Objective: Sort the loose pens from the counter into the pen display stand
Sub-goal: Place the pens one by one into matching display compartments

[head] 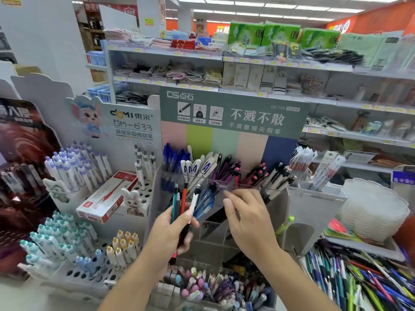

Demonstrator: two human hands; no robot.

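At frame centre, the left hand (171, 230) grips a fan of slim plastic pens (183, 204) upright. The right hand (244, 218), fingers relaxed and spread, reaches toward the clear acrylic pen display stand (226, 187). Loose pens (359, 281) heap at lower right.

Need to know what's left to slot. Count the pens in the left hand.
3 show above the left hand: a teal pen, an orange pen, a white pen. More may be hidden in the grip.
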